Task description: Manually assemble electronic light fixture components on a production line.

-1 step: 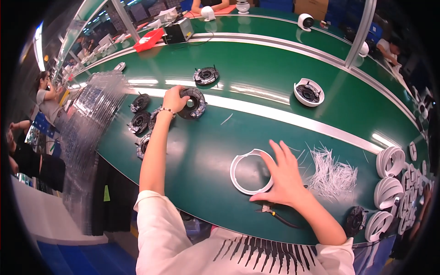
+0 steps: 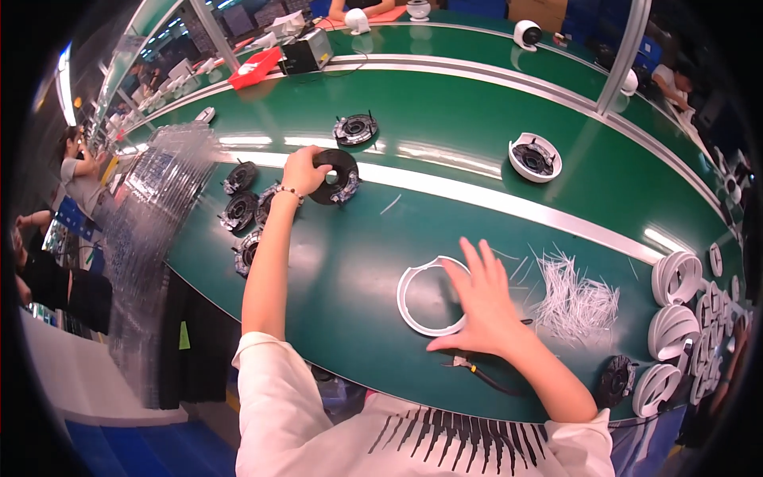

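Observation:
My left hand [image 2: 304, 172] pinches a black disc-shaped part [image 2: 346, 163] by its left side, above the green bench's far edge strip. The part has a centre hole and greyish pieces along its rim. Several similar black round parts [image 2: 238, 212] lie below and left of that hand. My right hand [image 2: 486, 306] is spread at the right side of a white ring [image 2: 404, 300] lying on the bench, thumb and fingers apart; it covers part of the ring, and I cannot tell if it touches. Cutting pliers [image 2: 469, 365] lie just below this hand, partly hidden.
A pile of thin white strips [image 2: 574, 298] lies right of my right hand. Stacked white rings [image 2: 674, 280] line the right edge, near another black part [image 2: 615, 381]. A white housing [image 2: 522, 168] sits on the green belt. Clear plastic trays [image 2: 159, 207] are piled at left.
My right hand has shifted slightly left over the white ring. The black part in my left hand has turned a little. The whole view has moved slightly.

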### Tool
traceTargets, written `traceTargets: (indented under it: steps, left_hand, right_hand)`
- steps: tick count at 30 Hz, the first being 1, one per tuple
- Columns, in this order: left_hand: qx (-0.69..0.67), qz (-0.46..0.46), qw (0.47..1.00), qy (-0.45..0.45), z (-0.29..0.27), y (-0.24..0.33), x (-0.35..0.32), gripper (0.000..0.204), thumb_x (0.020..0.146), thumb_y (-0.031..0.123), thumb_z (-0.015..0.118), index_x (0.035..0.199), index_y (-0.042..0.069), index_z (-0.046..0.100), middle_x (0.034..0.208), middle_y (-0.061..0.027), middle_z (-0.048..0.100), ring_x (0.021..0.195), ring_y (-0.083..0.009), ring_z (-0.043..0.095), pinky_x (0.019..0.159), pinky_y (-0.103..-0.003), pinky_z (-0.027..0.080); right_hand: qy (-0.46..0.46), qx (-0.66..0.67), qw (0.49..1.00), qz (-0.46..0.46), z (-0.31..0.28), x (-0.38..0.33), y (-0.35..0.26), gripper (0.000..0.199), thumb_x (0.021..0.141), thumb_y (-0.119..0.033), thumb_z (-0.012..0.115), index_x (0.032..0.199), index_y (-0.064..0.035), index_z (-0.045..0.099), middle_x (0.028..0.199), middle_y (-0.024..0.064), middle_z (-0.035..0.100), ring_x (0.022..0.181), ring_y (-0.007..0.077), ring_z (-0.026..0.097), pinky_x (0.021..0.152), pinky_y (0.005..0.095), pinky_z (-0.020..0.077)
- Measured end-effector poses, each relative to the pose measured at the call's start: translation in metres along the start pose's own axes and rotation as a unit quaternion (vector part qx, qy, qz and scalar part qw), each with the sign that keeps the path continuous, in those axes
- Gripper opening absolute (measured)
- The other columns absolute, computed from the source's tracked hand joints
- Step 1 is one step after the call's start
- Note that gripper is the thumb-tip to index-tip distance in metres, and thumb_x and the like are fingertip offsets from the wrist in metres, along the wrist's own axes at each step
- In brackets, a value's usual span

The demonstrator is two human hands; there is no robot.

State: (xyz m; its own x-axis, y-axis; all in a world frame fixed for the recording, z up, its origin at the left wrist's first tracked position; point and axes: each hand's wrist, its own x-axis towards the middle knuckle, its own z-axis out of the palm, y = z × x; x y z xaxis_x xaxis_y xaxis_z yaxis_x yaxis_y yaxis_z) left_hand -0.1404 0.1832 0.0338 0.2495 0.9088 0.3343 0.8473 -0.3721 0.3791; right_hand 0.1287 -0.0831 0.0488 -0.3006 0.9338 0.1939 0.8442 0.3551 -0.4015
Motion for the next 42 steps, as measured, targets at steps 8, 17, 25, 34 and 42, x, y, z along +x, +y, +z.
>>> traceTargets:
  steps: [8,17,25,34,42]
  left_hand:
    - [-0.548,-0.032,0.831,-0.090,0.003,0.125,-0.036,0.021,0.075,0.002,0.057,0.094,-0.001,0.049,0.087,-0.0062,0.058,0.080,-0.0109,0.054,0.072,-0.024,0.043]
    - [-0.639,-0.020,0.750,-0.170,0.009,0.187,-0.063,0.017,0.080,0.004,0.052,0.095,-0.002,0.046,0.085,-0.0079,0.059,0.073,-0.0101,0.058,0.065,-0.022,0.048]
    - [-0.673,-0.053,0.729,-0.116,0.043,0.230,-0.089,0.017,0.084,0.010,0.047,0.096,-0.001,0.047,0.092,-0.0060,0.056,0.084,-0.0099,0.052,0.075,-0.023,0.042]
    - [-0.837,-0.189,0.373,-0.352,0.049,0.227,-0.097,0.052,0.085,0.042,0.027,0.117,0.004,0.041,0.111,-0.0141,0.049,0.101,-0.0253,0.050,0.087,-0.039,0.041]
    - [-0.858,-0.147,0.350,-0.346,0.056,0.232,-0.099,0.044,0.086,0.035,0.025,0.110,0.005,0.047,0.106,-0.0107,0.052,0.095,-0.0222,0.052,0.083,-0.035,0.043]
  right_hand:
    - [-0.089,0.047,0.993,0.065,0.018,0.009,0.011,0.104,0.046,-0.034,0.077,0.128,-0.0014,0.021,0.129,0.0242,0.018,0.118,0.0425,0.020,0.094,0.0527,0.0227]
    - [0.316,0.576,0.735,0.167,-0.043,-0.022,0.043,0.093,0.057,-0.012,0.072,0.129,0.0013,0.014,0.125,0.0189,0.029,0.117,0.0270,0.032,0.096,0.0371,0.0258]
    - [0.325,0.521,0.777,0.139,-0.026,0.001,0.029,0.106,0.054,-0.017,0.078,0.127,0.0045,0.005,0.125,0.0205,0.023,0.114,0.0260,0.032,0.092,0.0359,0.0318]
    - [0.269,0.246,0.918,0.157,-0.023,-0.001,0.033,0.115,0.044,-0.029,0.082,0.130,-0.0003,0.011,0.123,0.0202,0.027,0.116,0.0309,0.030,0.096,0.0384,0.0277]
    - [0.261,0.133,0.950,0.104,-0.028,-0.002,0.030,0.114,0.043,-0.034,0.080,0.129,-0.0008,0.013,0.130,0.0232,0.020,0.118,0.0368,0.024,0.094,0.0435,0.0265]
